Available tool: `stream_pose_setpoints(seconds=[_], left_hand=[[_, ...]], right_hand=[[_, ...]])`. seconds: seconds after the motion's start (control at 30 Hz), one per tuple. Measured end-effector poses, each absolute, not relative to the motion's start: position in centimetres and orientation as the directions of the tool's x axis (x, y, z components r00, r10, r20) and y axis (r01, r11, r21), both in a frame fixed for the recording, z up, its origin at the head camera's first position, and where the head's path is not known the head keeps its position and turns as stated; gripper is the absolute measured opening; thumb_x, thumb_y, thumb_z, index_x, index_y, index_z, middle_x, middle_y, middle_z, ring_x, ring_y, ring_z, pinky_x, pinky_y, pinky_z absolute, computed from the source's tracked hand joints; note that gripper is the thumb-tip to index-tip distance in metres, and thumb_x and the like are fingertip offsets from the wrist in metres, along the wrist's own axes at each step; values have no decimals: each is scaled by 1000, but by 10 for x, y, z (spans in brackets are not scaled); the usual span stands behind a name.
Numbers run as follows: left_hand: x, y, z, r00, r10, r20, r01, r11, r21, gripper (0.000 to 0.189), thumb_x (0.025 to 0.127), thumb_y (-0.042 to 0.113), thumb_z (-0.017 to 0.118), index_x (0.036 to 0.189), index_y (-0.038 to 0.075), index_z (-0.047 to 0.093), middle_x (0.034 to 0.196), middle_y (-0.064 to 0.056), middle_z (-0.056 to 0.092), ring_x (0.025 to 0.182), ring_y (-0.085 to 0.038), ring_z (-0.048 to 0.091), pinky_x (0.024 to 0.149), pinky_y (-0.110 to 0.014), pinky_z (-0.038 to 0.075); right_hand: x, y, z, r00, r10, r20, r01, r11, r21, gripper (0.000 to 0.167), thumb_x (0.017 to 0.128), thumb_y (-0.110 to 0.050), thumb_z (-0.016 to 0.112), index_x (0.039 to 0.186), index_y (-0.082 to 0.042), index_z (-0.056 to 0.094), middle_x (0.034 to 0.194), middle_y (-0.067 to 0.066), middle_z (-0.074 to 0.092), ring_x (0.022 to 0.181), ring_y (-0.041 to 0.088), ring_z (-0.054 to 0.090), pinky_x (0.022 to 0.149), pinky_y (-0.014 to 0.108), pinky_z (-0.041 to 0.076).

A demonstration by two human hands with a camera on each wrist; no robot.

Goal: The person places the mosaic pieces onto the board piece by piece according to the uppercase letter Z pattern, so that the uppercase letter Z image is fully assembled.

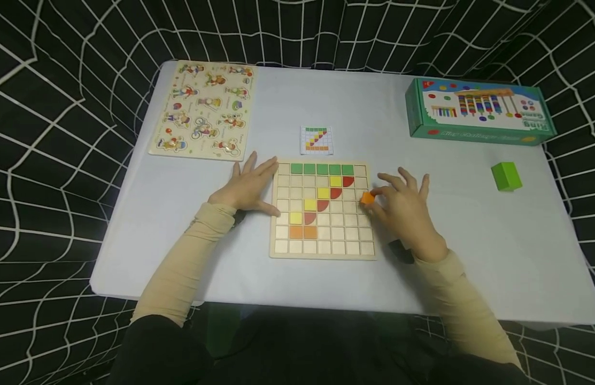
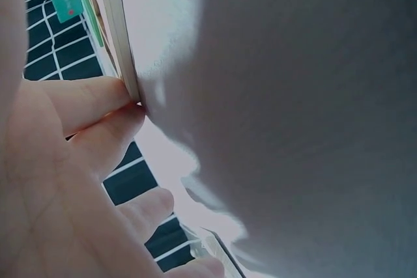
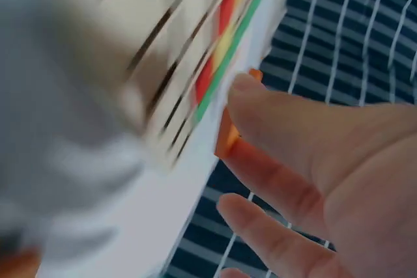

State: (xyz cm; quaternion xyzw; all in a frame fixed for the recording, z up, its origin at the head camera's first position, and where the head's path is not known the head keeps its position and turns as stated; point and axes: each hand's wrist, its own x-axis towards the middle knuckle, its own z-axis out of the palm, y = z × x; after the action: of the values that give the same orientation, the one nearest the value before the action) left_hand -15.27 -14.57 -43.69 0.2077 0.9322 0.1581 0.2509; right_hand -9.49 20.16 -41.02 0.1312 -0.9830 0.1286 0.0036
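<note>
A wooden grid board (image 1: 338,248) lies on the white table. Green squares fill much of its top row, yellow squares and red quarter-rounds step diagonally down to the left, and two orange squares (image 1: 303,232) sit low on the left. My left hand (image 1: 244,188) is spread beside the board, thumb and fingertips at its left edge. Between thumb and forefinger my right hand (image 1: 407,211) pinches a small orange block (image 1: 366,198) over the board's right border, its other fingers spread. The right wrist view shows that orange block (image 3: 227,133) largely covered by the thumb.
Just beyond the board lies a small pattern card (image 1: 316,151). A wooden picture puzzle (image 1: 201,109) occupies the back left, a green toy box (image 1: 470,133) the back right. Nearer on the right stands a green block (image 1: 507,176). White netting (image 1: 297,37) surrounds the table.
</note>
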Motion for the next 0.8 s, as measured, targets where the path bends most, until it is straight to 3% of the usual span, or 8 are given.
stream_pose_setpoints(seconds=[0.23,0.47,0.8], left_hand=[[-154,-145,-438,-790,461,-405,303,867,396,126,77,58,84,167,8,11,178,-3,0,160,-45,-17,122,-79,-5],[-155,-144,-436,-787,462,-408,304,867,394,127,76,60,84,167,8,11,178,-3,0,161,-45,-17,122,-80,-5],[-154,-145,-437,-790,459,-407,299,868,397,126,76,59,84,167,8,12,178,-3,1,161,-45,-16,122,-79,-4]], right_hand=[[-82,163,-412,-895,-443,-54,-412,867,-281,28,84,-27,85,102,-5,80,146,17,62,151,50,34,120,83,9],[-68,142,-423,-836,-546,-55,-511,812,-281,24,80,-27,89,96,-11,82,142,11,65,149,46,40,122,80,15],[-63,136,-427,-865,-501,2,-489,842,-228,24,73,-30,93,94,-20,85,142,6,67,145,44,46,121,78,22]])
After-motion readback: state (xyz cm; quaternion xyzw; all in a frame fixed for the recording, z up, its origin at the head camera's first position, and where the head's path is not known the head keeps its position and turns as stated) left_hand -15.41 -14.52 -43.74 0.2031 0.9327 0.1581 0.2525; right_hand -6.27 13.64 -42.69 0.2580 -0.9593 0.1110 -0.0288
